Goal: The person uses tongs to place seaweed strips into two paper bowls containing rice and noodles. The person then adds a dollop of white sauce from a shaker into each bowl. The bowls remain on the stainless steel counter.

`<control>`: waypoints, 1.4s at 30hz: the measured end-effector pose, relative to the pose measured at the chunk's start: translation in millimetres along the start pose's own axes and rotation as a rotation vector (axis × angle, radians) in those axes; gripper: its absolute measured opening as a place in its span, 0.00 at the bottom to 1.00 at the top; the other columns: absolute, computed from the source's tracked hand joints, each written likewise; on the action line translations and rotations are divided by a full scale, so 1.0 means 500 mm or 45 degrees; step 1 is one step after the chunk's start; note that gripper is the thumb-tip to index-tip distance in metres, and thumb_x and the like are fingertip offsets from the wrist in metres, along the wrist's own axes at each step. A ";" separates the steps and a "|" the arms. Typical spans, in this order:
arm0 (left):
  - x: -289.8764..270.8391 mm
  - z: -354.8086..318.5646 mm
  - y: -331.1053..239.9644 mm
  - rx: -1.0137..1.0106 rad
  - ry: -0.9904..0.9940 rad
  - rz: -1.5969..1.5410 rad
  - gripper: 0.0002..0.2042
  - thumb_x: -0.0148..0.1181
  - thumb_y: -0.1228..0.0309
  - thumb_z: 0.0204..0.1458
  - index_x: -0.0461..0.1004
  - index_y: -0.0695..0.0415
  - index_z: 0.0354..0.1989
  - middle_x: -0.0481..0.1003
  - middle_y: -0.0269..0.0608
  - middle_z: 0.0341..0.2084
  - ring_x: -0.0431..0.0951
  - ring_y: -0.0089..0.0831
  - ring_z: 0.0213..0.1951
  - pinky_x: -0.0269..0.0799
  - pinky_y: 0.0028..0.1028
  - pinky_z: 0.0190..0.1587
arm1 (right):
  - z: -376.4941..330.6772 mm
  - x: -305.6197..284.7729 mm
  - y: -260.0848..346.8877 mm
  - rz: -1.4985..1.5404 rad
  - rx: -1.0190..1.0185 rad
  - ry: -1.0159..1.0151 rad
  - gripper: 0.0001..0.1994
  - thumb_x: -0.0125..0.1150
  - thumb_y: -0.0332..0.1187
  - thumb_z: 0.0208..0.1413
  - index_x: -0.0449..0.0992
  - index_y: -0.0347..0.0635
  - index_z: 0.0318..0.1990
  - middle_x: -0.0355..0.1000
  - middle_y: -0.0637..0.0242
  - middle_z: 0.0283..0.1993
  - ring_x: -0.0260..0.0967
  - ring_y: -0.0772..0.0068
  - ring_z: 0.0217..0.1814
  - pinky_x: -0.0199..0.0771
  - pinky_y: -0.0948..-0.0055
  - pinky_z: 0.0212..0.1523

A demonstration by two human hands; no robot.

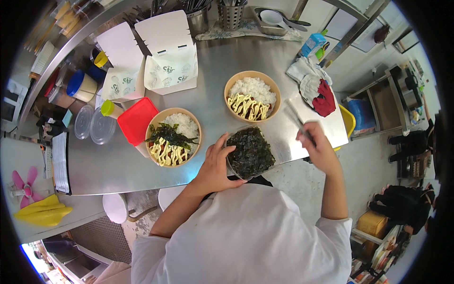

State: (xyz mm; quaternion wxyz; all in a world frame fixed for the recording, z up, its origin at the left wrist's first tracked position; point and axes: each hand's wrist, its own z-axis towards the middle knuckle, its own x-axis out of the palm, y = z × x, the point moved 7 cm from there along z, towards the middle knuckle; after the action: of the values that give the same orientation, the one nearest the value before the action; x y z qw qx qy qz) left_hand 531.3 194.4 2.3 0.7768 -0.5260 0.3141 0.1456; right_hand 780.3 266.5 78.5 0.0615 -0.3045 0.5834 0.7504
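My left hand (213, 164) grips the side of a clear plastic container (232, 171) at the table's front edge, fingers and thumb spread around its rim. Dark shredded seaweed (251, 150) fills it. To its right, my right hand (319, 146) is closed around a slim metal utensil (301, 124), blurred by motion, its exact kind unclear. Beyond the container stands a round bowl (228, 84) with white rice (255, 89) and meat under pale sauce zigzags. A second such bowl (198, 124), left of my left hand, also carries seaweed strips (171, 134) on top.
Two open white takeout boxes (171, 87) stand at the back left. Nearer are a red lid (137, 121), a green-capped jar (109, 108) and clear round lids (101, 127). Cloths (309, 78) lie at the right; utensil holders (231, 17) and a metal tray (268, 29) line the back.
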 end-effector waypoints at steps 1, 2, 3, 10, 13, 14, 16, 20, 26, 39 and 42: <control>0.000 0.000 0.002 -0.020 -0.005 -0.025 0.52 0.80 0.60 0.24 0.50 0.53 0.60 0.47 0.60 0.67 0.54 0.62 0.63 0.53 0.52 0.63 | -0.015 0.004 0.021 -0.153 -0.034 0.153 0.10 0.56 0.26 0.56 0.66 0.42 0.45 0.70 0.62 0.36 0.66 0.68 0.30 0.68 0.72 0.29; 0.001 -0.001 0.004 -0.042 -0.011 -0.045 0.53 0.80 0.60 0.24 0.49 0.52 0.61 0.47 0.60 0.67 0.54 0.62 0.63 0.53 0.52 0.63 | -0.029 0.013 0.038 -0.305 -0.060 0.309 0.08 0.58 0.26 0.54 0.69 0.41 0.42 0.71 0.62 0.36 0.67 0.66 0.31 0.69 0.69 0.30; 0.001 -0.002 0.007 -0.062 -0.023 -0.067 0.54 0.80 0.60 0.24 0.48 0.52 0.62 0.46 0.60 0.67 0.55 0.62 0.63 0.53 0.52 0.63 | -0.036 0.016 0.056 -0.451 -0.113 0.336 0.07 0.60 0.26 0.52 0.71 0.42 0.39 0.70 0.63 0.36 0.68 0.65 0.33 0.70 0.69 0.32; 0.010 -0.004 0.002 0.000 -0.079 0.021 0.57 0.79 0.59 0.27 0.42 0.52 0.66 0.48 0.60 0.67 0.57 0.63 0.61 0.56 0.51 0.62 | -0.049 0.080 0.098 -1.054 -0.262 0.372 0.06 0.64 0.31 0.48 0.76 0.47 0.35 0.64 0.65 0.33 0.68 0.63 0.35 0.72 0.66 0.31; 0.007 -0.004 0.000 0.011 -0.081 0.053 0.53 0.77 0.55 0.29 0.48 0.60 0.62 0.49 0.59 0.65 0.58 0.63 0.60 0.57 0.50 0.62 | -0.039 0.095 0.093 -1.119 -0.263 0.299 0.06 0.64 0.33 0.49 0.76 0.46 0.34 0.63 0.65 0.34 0.67 0.63 0.34 0.71 0.66 0.29; 0.006 -0.005 -0.001 0.012 -0.080 0.057 0.53 0.77 0.55 0.30 0.48 0.60 0.62 0.49 0.59 0.65 0.58 0.63 0.60 0.57 0.50 0.62 | -0.035 0.097 0.092 -1.122 -0.267 0.280 0.06 0.63 0.33 0.49 0.75 0.46 0.34 0.63 0.65 0.35 0.67 0.63 0.34 0.72 0.66 0.29; 0.003 -0.005 -0.002 0.015 -0.084 0.057 0.52 0.77 0.54 0.30 0.49 0.59 0.62 0.50 0.59 0.65 0.58 0.63 0.60 0.57 0.49 0.62 | -0.031 0.095 0.089 -1.134 -0.263 0.247 0.06 0.63 0.33 0.50 0.75 0.45 0.34 0.63 0.65 0.35 0.68 0.63 0.34 0.72 0.66 0.29; 0.004 -0.005 -0.001 0.019 -0.091 0.051 0.52 0.77 0.53 0.30 0.49 0.57 0.62 0.50 0.58 0.65 0.58 0.62 0.60 0.57 0.49 0.62 | -0.024 0.090 0.087 -1.164 -0.251 0.254 0.09 0.63 0.33 0.50 0.74 0.46 0.38 0.64 0.65 0.35 0.68 0.63 0.35 0.72 0.66 0.29; 0.007 -0.007 0.003 -0.003 -0.065 0.050 0.59 0.80 0.57 0.27 0.40 0.47 0.67 0.48 0.59 0.67 0.58 0.61 0.62 0.54 0.51 0.62 | -0.034 0.080 0.114 -1.093 -0.299 0.347 0.13 0.64 0.31 0.49 0.73 0.46 0.43 0.67 0.65 0.35 0.69 0.63 0.36 0.72 0.65 0.30; 0.008 -0.007 0.004 0.023 -0.064 0.032 0.59 0.80 0.58 0.27 0.40 0.49 0.67 0.48 0.60 0.67 0.58 0.62 0.62 0.55 0.52 0.62 | -0.010 0.032 0.144 -0.895 -0.286 0.269 0.14 0.66 0.30 0.46 0.74 0.46 0.42 0.69 0.63 0.36 0.70 0.59 0.38 0.72 0.64 0.35; 0.004 -0.006 -0.002 0.094 -0.103 0.047 0.59 0.80 0.57 0.27 0.41 0.50 0.67 0.48 0.59 0.67 0.58 0.61 0.62 0.55 0.51 0.62 | 0.000 0.025 0.141 -0.929 -0.284 0.242 0.14 0.66 0.30 0.46 0.75 0.46 0.42 0.70 0.62 0.36 0.70 0.58 0.39 0.72 0.63 0.36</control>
State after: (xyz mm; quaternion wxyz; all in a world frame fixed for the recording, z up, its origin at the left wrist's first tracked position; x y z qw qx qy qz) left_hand 532.5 191.2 1.3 0.8048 -0.4848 0.2975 0.1694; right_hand 738.4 241.3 131.0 0.2364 -0.5650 0.3549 0.7064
